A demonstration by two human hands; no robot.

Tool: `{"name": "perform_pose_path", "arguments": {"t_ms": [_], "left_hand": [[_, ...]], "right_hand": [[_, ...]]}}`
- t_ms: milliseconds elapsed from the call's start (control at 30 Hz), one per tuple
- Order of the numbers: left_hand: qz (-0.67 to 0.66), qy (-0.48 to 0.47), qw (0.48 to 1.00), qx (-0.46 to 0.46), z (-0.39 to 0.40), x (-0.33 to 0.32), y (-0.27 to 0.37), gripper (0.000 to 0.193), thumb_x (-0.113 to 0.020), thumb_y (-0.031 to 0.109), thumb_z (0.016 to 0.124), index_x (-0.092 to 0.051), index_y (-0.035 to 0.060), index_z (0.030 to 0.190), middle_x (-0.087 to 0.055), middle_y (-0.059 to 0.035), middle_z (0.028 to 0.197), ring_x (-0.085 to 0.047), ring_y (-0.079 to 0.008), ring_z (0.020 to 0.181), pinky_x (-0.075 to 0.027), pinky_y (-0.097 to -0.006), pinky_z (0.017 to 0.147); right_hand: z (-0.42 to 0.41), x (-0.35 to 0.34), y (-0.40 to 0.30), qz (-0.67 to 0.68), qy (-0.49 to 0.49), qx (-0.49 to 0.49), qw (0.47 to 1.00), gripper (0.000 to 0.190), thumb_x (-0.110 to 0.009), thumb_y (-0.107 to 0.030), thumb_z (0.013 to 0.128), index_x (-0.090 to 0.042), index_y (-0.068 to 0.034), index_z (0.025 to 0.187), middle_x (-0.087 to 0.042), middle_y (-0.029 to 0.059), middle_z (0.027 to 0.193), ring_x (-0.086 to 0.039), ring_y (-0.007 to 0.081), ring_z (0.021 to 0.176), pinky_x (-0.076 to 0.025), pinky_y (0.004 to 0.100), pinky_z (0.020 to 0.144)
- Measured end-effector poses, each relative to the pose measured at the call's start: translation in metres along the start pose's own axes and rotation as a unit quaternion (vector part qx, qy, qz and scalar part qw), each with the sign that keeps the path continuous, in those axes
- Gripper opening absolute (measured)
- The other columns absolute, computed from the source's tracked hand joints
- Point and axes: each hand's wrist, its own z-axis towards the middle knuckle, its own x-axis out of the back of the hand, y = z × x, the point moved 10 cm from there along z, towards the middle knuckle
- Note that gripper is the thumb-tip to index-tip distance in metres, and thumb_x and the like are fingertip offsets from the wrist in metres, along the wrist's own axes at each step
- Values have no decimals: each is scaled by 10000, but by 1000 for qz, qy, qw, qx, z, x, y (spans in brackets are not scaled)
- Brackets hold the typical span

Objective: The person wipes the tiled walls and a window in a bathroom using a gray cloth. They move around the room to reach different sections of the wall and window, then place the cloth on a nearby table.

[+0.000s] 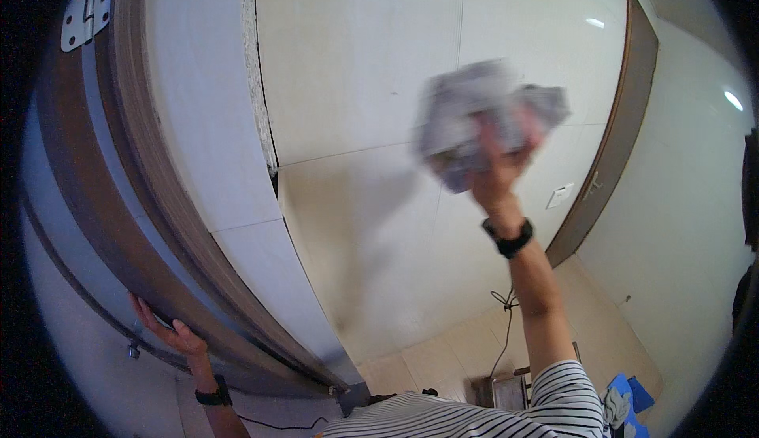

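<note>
My right hand [504,153] is raised in front of the pale tiled wall [356,106], its fingers closed on a crumpled grey cloth [468,106]. Hand and cloth are blurred, and whether the cloth touches the tiles cannot be told. At the lower left, my left hand [169,332] rests against the edge of a brown door [136,242], fingers extended and holding nothing visible. Each wrist has a black band.
A metal hinge [89,11] joins the door and its wooden frame at upper left. A wall switch [560,195] sits beside a second door [616,135]. Below are a dark cable [504,343], a small wooden stool or chair [509,392] and blue items [640,396] on the right.
</note>
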Motion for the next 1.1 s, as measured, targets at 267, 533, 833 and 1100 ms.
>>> {"name": "perform_pose_path", "arguments": {"t_ms": [267,533,833,1100], "left_hand": [[4,9,1000,25,-8,-2,-11,645,-282,497,1014,-249,102,1524,-236,-187,1575,-242,-369,1446,-215,-546,1166],[40,-8,995,93,-10,-2,3,673,-272,511,1014,-213,96,1540,-215,-158,1590,-207,-349,1463,-173,-543,1176],[34,11,991,128,-8,-11,22,624,-282,405,1017,-254,24,1511,-231,-227,1562,-245,-392,1429,-203,-543,1156],[-41,56,995,70,6,4,62,605,-379,391,1035,-324,-32,1464,-297,-280,1513,-320,-452,1371,-230,-561,1134]], "right_hand": [[-15,-143,-15,14,-140,-2,990,594,-683,-230,784,-563,-398,1341,-448,70,1387,-425,304,1223,-326,503,962],[73,-154,74,-55,-90,-5,994,629,-636,-212,801,-497,-364,1395,-405,88,1397,-402,336,1249,-320,591,918],[68,-132,309,-207,-96,-284,931,565,-514,-354,920,-409,-197,1453,-247,141,1524,-264,399,1366,-242,662,1030],[-66,-83,257,-181,-43,-349,918,648,-574,-191,829,-401,-52,1438,-283,216,1503,-259,408,1382,-268,596,1062]]}}
